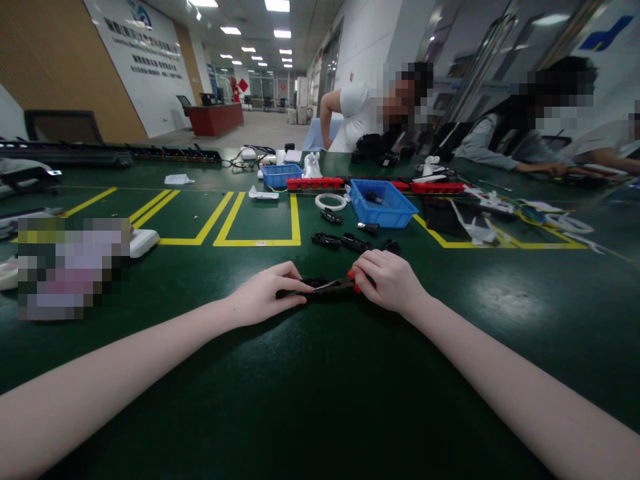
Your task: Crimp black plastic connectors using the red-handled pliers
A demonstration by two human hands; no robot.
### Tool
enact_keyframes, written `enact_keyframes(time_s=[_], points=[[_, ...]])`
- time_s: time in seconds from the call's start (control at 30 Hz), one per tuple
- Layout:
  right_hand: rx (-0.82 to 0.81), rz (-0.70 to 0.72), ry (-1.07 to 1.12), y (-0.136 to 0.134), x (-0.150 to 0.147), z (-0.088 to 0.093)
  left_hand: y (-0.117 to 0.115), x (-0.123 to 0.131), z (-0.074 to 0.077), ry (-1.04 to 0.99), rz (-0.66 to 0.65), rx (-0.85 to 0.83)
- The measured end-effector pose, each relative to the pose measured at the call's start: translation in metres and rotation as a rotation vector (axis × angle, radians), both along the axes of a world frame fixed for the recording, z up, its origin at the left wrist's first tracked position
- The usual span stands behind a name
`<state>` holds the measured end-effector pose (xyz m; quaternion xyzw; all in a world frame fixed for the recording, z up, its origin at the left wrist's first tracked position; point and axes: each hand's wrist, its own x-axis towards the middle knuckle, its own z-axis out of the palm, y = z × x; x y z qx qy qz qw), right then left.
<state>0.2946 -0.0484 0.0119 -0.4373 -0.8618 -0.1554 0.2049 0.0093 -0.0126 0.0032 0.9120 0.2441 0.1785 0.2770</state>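
Red-handled needle-nose pliers [340,285] are gripped in my right hand [390,280], their jaws pointing left. My left hand [270,292] closes its fingers and thumb round a small black part [316,281] low over the green table. The plier tips reach the fingertips of my left hand, at the black part. Whether the jaws bite on it, I cannot make out. Just beyond my hands lie several similar black parts [327,239].
A blue bin [383,212] with black pieces stands behind the loose parts, beside a white ring [331,202]. Farther back are a smaller blue bin [281,179] and red strips [315,183]. Cables and bags lie at right. Other people sit or stand across the table.
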Motion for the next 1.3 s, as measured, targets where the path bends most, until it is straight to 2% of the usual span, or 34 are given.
enact_keyframes(time_s=[1.3], points=[[0.067, 0.025, -0.008, -0.0003, -0.0014, -0.0007, -0.0029, 0.0013, 0.0015, 0.007, 0.018, 0.031]])
